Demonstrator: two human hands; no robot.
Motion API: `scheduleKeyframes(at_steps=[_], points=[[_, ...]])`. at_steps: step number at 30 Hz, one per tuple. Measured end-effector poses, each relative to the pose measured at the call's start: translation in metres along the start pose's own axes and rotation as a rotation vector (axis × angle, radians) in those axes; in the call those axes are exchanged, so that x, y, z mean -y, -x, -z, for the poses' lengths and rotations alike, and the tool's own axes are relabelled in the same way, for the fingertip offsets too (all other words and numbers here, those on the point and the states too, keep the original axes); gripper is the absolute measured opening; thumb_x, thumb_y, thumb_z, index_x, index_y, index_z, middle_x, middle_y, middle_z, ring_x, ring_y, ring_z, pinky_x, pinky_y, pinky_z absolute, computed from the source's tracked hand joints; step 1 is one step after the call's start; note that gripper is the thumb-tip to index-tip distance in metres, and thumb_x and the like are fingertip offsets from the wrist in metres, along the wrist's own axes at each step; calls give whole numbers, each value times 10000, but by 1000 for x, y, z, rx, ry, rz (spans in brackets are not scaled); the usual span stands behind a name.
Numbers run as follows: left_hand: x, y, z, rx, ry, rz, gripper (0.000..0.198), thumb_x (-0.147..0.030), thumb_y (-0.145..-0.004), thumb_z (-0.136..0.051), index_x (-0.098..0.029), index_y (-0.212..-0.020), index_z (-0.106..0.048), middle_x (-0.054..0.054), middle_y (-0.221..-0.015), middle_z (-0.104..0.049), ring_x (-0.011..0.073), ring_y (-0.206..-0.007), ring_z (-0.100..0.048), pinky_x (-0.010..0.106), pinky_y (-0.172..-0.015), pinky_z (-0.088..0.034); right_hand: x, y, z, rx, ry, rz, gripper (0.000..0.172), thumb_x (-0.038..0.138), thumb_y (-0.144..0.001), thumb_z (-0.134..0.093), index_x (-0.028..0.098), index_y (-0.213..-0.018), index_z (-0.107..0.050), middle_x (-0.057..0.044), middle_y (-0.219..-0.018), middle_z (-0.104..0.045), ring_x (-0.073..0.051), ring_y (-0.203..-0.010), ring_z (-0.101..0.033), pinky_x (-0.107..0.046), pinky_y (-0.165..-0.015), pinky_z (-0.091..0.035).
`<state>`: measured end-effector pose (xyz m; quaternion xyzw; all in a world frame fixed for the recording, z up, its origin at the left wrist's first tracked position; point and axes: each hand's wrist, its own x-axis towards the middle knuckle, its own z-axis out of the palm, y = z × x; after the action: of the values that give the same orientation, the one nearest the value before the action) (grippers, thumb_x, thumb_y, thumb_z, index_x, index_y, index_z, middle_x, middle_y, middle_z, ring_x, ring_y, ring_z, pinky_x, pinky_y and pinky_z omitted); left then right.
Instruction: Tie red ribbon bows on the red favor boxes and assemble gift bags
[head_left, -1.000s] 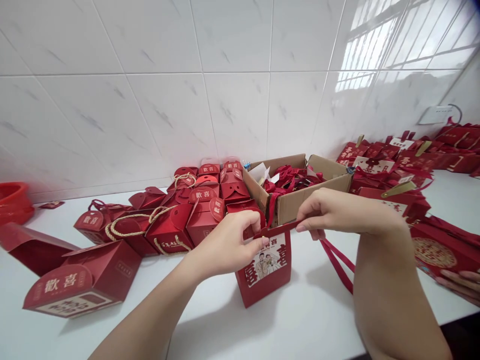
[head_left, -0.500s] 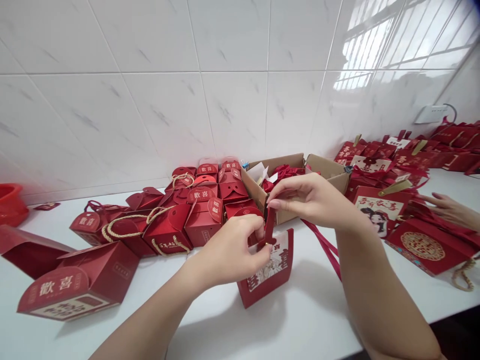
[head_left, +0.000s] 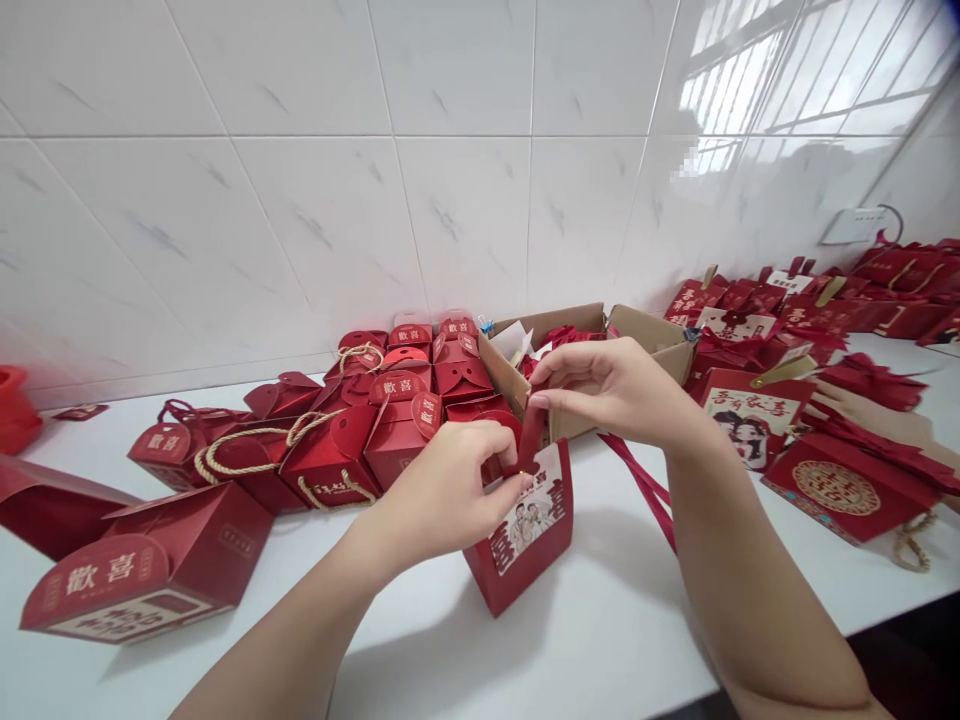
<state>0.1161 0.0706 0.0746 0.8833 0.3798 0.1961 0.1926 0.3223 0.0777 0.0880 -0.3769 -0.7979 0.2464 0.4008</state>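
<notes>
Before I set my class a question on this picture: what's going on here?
A person's left hand pinches the lower end of a red strap at the top of a couple-print gift box; the right hand holds the strap's upper end above it. Behind stands an open cardboard box with red ribbons inside. Other red boxes cluster to the left. At right, another person's hand is beside a medallion-print gift box.

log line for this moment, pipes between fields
left hand: pinching top of printed red box | right hand: holding red strap raised | cardboard box: behind right hand
</notes>
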Motion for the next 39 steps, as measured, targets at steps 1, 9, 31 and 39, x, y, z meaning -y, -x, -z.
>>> scheduleKeyframes(at_steps=[1, 9, 31, 39], points=[[1, 1, 2, -3, 4, 3, 206, -293, -799, -556, -174, -642, -494, -24, -644, -567, 106, -581, -485, 239, -533, -365, 0, 1, 2, 34, 10, 5, 189, 265, -806, -605, 161, -961, -631, -56, -932, -672, -173, -876, -632, -294, -812, -516], [3, 15, 19, -98, -152, -180, 130, -175, -825, -545, -191, -698, -566, -27, -677, -612, 102, -614, -526, 225, -579, -395, 9, 3, -1, -151, 295, 186, 109, 198, -791, -613, 216, -846, -706, -58, -1055, -618, -193, -981, -589, -328, -852, -506], [-15, 48, 27, -335, -444, -538, 229, -114, -869, -465, -205, -694, -582, 7, -682, -604, 142, -701, -582, 275, -667, -473, 46, 24, -19, 65, -23, 45, 148, 100, -782, -594, 217, -846, -658, 2, -710, -639, -100, -579, -577, -184, -482, -485], [-16, 44, 27, -384, -474, -631, 210, -35, -827, -508, -125, -641, -545, -11, -639, -535, 106, -651, -493, 244, -613, -426, 44, 25, -17, 77, -58, 133, 217, 29, -800, -537, 212, -858, -638, -6, -791, -658, -112, -692, -624, -201, -612, -531]])
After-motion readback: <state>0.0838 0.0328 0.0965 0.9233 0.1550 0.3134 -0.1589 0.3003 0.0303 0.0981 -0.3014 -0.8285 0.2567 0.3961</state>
